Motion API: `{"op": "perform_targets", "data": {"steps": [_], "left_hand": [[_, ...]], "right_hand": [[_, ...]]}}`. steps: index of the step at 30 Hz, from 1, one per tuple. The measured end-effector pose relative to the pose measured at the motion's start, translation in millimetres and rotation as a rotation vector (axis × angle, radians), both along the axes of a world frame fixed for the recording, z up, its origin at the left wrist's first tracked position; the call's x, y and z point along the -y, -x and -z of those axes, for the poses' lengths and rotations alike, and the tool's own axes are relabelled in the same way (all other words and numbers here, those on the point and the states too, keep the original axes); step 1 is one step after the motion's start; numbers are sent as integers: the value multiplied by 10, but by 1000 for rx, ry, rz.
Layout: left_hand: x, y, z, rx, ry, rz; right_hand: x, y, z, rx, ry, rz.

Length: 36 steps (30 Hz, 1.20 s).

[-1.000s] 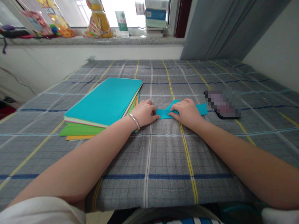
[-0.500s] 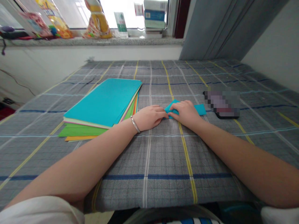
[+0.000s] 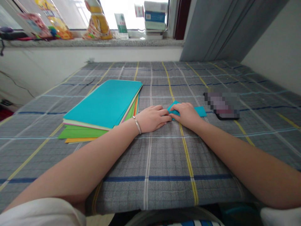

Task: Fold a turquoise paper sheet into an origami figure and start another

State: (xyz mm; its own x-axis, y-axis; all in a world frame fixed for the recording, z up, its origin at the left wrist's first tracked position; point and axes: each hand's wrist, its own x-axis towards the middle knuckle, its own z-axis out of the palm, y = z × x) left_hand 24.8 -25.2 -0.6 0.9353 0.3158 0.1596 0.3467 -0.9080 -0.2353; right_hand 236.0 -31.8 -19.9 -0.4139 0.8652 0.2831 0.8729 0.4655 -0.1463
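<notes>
A small folded piece of blue paper lies flat on the cloth, its middle covered by my fingers. My right hand is closed over it, thumb and index finger pinching near its left end. From the other side my left hand, with a silver bangle at the wrist, reaches in with bent fingers pressed together at the paper's left tip. The fingertips of both hands nearly meet there. Which folds lie beneath them is hidden.
Left of my hands lies a stack of coloured paper, blue on top with green and orange edges below. A phone, partly blurred out, rests to the right. Packets and boxes line the windowsill behind the plaid-covered table.
My left hand has shifted slightly to the right, its fingertips closer to my right thumb. The right hand and the blue paper stay almost in place.
</notes>
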Motion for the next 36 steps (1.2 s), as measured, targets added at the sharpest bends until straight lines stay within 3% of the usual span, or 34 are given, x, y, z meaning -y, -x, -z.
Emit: {"op": "perform_targets", "data": {"steps": [12, 17, 23, 29, 36], "left_hand": [[-32, 192, -176, 11, 163, 58], [-84, 243, -138, 105, 272, 51], [-147, 285, -73, 229, 377, -64], [-103, 189, -35, 219, 294, 39], [-49, 156, -43, 101, 162, 3]], "right_hand": [[-17, -16, 13, -60, 35, -2], [-30, -25, 28, -70, 43, -13], [-40, -21, 33, -93, 59, -7], [-19, -30, 6, -137, 62, -23], [103, -52, -40, -24, 22, -97]]}}
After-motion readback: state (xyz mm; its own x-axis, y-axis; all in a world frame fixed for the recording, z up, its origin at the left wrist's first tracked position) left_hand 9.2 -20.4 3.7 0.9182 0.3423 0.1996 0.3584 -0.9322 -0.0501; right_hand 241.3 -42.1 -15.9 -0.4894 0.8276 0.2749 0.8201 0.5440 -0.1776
